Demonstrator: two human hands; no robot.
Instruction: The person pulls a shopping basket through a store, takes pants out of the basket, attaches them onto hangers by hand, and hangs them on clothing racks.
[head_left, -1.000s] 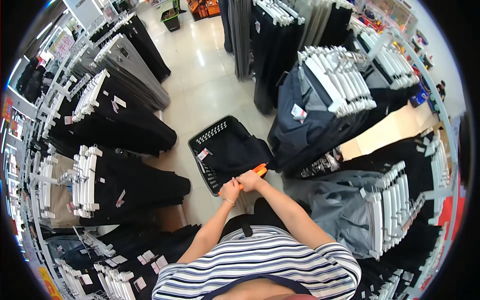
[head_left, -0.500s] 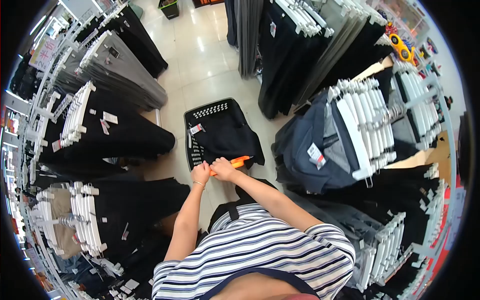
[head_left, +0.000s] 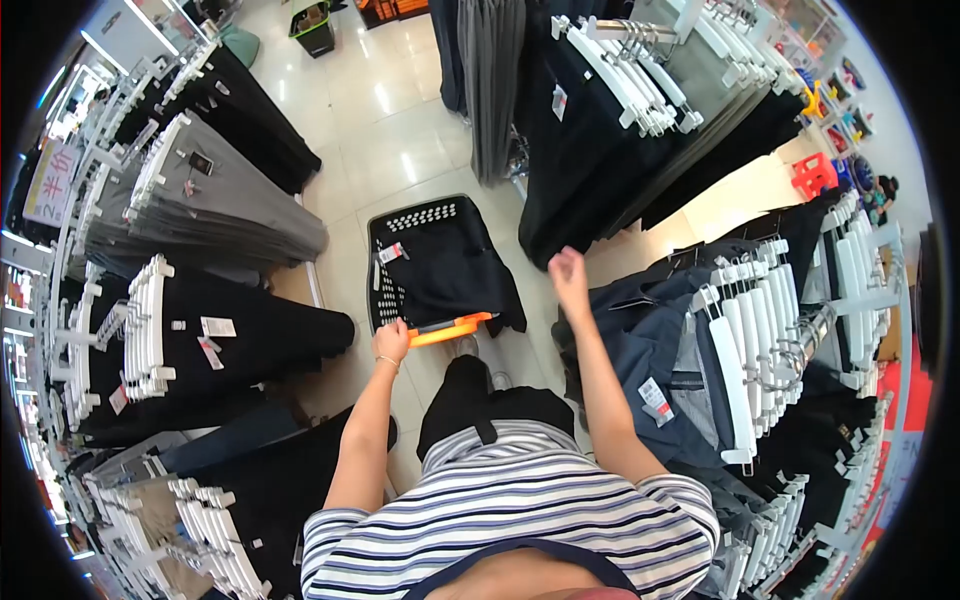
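Note:
My left hand is closed around the left end of the orange handle of a black shopping basket. Folded black clothing with a white-and-red tag lies inside and hangs over the right rim. Off to the right of the basket, my right hand is raised, its fingers loosely bent and nothing visible in them. It is nearest to the lower end of black trousers on a rack; whether it touches them is unclear. Dark blue-grey trousers hang beside my right forearm.
Racks of trousers on white hangers line both sides, with grey trousers and black trousers on the left. A tiled aisle runs ahead between them. A black-and-green basket stands on the floor farther off. A red stool is at right.
My right hand has let go of the orange handle and moved right and forward towards the right-hand racks. My left hand stays on the handle. The racks sit lower in view.

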